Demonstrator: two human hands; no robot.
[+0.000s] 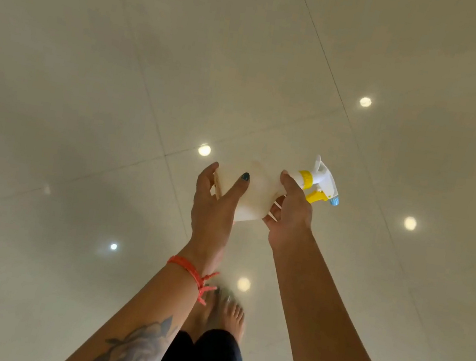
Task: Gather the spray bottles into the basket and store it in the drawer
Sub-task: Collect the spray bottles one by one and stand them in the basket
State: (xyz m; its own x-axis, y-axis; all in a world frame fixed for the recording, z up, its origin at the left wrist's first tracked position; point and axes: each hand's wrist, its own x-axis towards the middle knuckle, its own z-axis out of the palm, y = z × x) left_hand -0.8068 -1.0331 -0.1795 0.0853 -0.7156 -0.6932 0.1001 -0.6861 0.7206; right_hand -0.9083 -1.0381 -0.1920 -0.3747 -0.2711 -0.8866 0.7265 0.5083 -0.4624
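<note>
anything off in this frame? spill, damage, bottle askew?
No spill or damage shows. The spray bottle lies sideways, nozzle to the right, between the left hand and right hand above the tiled floor. No basket or drawer can be made out.

Dim, warm light; round lamp glare dots the glossy floor [93, 63]; soft shadows, slight blur, wide-angle stretch at edges.

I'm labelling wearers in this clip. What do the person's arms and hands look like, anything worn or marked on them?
Both forearms are bare, no sleeves in view. The left wrist carries an orange-red knotted string bracelet with loose ends. The left forearm bears a grey floral tattoo. A nail on the left hand is painted dark teal. The right hand shows no jewellery.
</note>
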